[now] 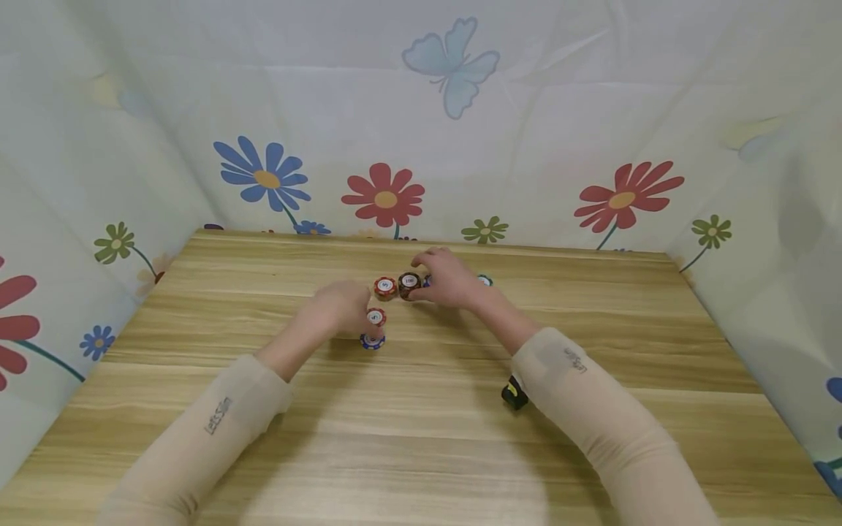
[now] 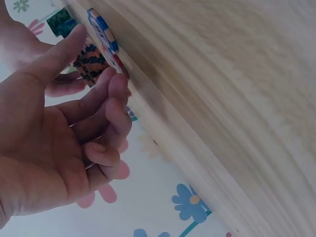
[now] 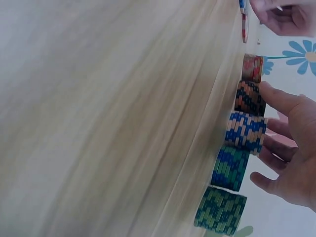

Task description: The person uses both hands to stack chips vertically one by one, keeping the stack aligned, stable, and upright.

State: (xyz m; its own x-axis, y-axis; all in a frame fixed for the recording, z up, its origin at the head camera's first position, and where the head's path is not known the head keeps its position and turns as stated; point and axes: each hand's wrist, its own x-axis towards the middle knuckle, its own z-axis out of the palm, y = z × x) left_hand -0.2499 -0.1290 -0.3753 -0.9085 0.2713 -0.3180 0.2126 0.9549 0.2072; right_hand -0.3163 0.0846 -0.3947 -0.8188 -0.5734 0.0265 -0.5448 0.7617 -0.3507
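Observation:
Five stacks of poker chips line up toward the far side: a red stack (image 3: 252,68), a black-and-orange stack (image 3: 249,98), a blue stack (image 3: 245,132), a blue-green stack (image 3: 230,168) and a green stack (image 3: 220,211). Beside the tops of the middle stacks is my right hand (image 1: 450,279), fingers spread, thumb at the black-and-orange stack; whether it touches is unclear. My left hand (image 1: 338,310) hovers by a flat red chip (image 1: 376,316) and a blue chip (image 1: 372,341), its fingers loosely bent in the left wrist view, holding nothing. It partly covers both chips.
The wooden table (image 1: 421,431) meets a flower-printed curtain (image 1: 526,168) behind the stacks, with more curtain at both sides. A small black-and-yellow object (image 1: 514,394) shows beside the right sleeve (image 1: 592,409).

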